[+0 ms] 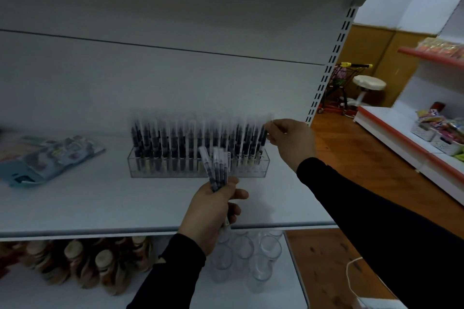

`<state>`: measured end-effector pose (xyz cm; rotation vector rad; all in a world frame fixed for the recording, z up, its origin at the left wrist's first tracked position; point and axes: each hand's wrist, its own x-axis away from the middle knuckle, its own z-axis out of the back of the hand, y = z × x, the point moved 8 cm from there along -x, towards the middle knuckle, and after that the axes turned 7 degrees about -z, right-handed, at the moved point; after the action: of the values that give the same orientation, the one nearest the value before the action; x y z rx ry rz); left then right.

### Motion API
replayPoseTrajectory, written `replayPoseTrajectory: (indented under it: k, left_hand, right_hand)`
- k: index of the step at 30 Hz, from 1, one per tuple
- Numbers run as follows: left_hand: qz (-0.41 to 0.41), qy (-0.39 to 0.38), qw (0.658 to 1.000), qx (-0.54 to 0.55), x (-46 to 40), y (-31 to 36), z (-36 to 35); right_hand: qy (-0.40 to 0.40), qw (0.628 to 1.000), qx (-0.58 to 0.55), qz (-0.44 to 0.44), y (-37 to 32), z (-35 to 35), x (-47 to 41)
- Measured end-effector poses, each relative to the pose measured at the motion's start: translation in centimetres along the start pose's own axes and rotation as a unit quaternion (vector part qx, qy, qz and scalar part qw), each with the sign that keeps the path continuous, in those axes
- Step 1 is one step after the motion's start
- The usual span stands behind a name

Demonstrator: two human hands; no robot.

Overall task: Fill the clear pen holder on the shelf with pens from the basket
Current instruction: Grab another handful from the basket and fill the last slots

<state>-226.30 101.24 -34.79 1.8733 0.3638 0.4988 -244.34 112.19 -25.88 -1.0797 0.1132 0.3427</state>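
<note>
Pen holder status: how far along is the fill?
Mostly done: the clear pen holder on the shelf already stands nearly full of upright pens across its length. In hand: the right hand pinches the top of a pen at the holder's right end, and the left hand grips a small bundle of pens. Left: seating that bundle. The basket isn't in view.

One head-worn camera is looking forward and slightly down from close in front of a white shelf [100, 208], facing its back panel. The wide lens is bending the shelf edges. The clear pen holder [198, 167] is sitting near mid-frame, with both hands reaching in from below. To the right the view is taking in wooden floor [351, 158] and another shelving unit [414, 148] farther off.
</note>
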Motion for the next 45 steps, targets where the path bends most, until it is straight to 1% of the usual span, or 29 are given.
replayPoseTrajectory:
  k: [4, 7, 9, 11, 13, 16, 19, 22, 24, 27, 30, 33, 35, 37, 39, 42, 45]
  left_hand:
    - [-0.004, -0.003, 1.000, -0.006, 0.1, 0.1, -0.1]
    - [-0.010, -0.004, 1.000, -0.018, 0.1, 0.2, 0.0]
    - [-0.018, -0.006, 0.999, -0.031, 0.1, 0.2, -0.1]
    - [-0.031, -0.010, 0.998, -0.046, 0.2, 0.4, -0.1]
    - [-0.045, -0.016, 0.997, -0.067, 0.3, 0.7, -0.3]
    - [-0.061, -0.026, 0.992, -0.105, 0.7, 0.9, -0.5]
    - [-0.060, -0.050, 0.992, -0.102, 1.3, 0.8, -1.2]
    - [-0.050, -0.070, 0.993, -0.082, 1.8, 0.7, -1.7]
    - [-0.040, -0.075, 0.994, -0.068, 2.0, 0.6, -1.9]
    - [-0.015, -0.062, 0.997, -0.042, 2.0, 0.3, -1.5]
    - [-0.011, -0.010, 0.999, -0.044, 1.5, 0.3, 0.0]
    - [-0.049, 0.023, 0.992, -0.114, 1.3, 1.0, 1.4]
    - [-0.068, 0.023, 0.983, -0.168, 1.3, 1.3, 1.8]
    - [-0.063, 0.011, 0.982, -0.179, 1.1, 1.2, 1.9]
    - [-0.046, -0.004, 0.987, -0.154, 1.0, 1.1, 1.8]
    - [-0.020, -0.009, 0.996, -0.083, 1.0, 0.9, 1.5]
    - [-0.008, 0.002, 0.998, -0.060, 1.1, 1.0, 1.6]
  right_hand:
    - [-0.006, 0.999, 0.046, 0.022, 0.0, -0.5, 0.3]
    - [-0.024, 0.997, 0.072, 0.011, 0.6, -0.9, 0.4]
    - [-0.019, 0.997, 0.080, 0.003, 0.7, -0.6, 0.6]
    - [0.004, 0.998, 0.067, 0.003, 0.7, 0.2, 1.3]
    - [0.000, 1.000, 0.029, -0.008, 0.8, 0.6, 2.6]
    - [-0.088, 0.995, -0.028, -0.042, 1.1, -0.5, 5.2]
    - [-0.182, 0.978, -0.076, -0.068, 1.0, -2.4, 7.9]
    - [-0.229, 0.966, -0.095, -0.073, 0.8, -3.4, 9.2]
    - [-0.238, 0.959, -0.127, -0.084, 0.8, -3.5, 9.5]
    - [-0.208, 0.959, -0.158, -0.110, 1.0, -2.9, 9.3]
    - [-0.149, 0.952, -0.222, -0.146, 1.1, -1.2, 8.2]
    - [-0.097, 0.947, -0.265, -0.152, 1.1, 0.8, 6.9]
    - [-0.077, 0.951, -0.264, -0.141, 0.9, 1.6, 6.1]
    - [-0.064, 0.960, -0.245, -0.121, 0.5, 1.9, 5.6]
    - [-0.052, 0.969, -0.221, -0.099, 0.1, 2.0, 5.1]
    - [-0.034, 0.979, -0.192, -0.063, -0.6, 1.9, 4.4]
    - [-0.016, 0.985, -0.171, -0.032, -1.6, 1.8, 3.7]
